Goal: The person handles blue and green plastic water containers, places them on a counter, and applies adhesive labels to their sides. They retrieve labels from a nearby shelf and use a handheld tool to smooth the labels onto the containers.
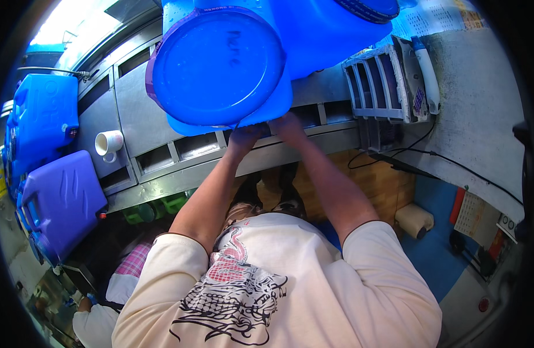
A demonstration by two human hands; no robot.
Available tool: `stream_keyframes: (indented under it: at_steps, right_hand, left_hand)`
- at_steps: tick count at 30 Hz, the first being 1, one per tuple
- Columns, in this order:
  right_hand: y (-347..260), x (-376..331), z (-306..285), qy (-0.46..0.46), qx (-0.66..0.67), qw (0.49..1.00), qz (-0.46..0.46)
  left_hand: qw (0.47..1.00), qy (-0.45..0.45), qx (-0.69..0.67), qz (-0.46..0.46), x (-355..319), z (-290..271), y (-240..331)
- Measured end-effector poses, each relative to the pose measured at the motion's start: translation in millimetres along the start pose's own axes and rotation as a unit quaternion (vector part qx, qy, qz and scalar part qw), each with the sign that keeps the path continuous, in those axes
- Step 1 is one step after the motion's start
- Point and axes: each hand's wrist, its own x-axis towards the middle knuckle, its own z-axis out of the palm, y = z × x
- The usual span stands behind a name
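Both hands grip the bottom edge of a big blue jug (313,35) that fills the top of the view, very close to the camera. The left hand (245,137) is curled against the jug's lower rim, fingers tucked under it and mostly hidden, so how far it is closed cannot be told exactly. The right hand (287,124) sits just beside it, also pressed to the jug's underside with fingers wrapped out of sight. A round blue lid (218,65) with a purple rim faces the camera on the jug's near side, directly above the left hand. Below the jug runs a steel counter (157,110) with slotted openings along its front. A white mug (109,143) stands on the counter to the left of the jug. Farther left of the jug a second blue jug (40,119) stands, and a purple jug (61,200) lies below that one. To the right of the jug, a grey rack (376,81) leans against a grey wall (476,98), with a white tube (426,72) beside it and a black cable (418,152) trailing down. Under the jug and past the arms lies wooden flooring (383,185). Both forearms rise from the cream printed shirt (278,278), nearly straight, converging toward the jug.
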Motion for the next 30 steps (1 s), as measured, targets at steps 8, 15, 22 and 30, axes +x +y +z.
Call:
stream_keyframes:
  at_steps: [8,15,22,30]
  right_hand:
    - [3,-9,23,-0.015,-0.154,0.977,-0.149]
    - [12,-96,-82,0.116,-0.139,0.981,-0.070]
    - [128,-164,-245,0.356,0.043,0.886,0.294]
    - [145,-123,-292,0.313,0.145,0.937,-0.061]
  left_hand:
    - [0.947,0.093,0.281,0.126,23,20,-68]
    - [0.944,0.130,-0.255,-0.167,16,41,-16]
    - [0.861,0.111,-0.442,-0.227,19,46,8]
    - [0.862,0.126,-0.446,-0.206,12,40,-14]
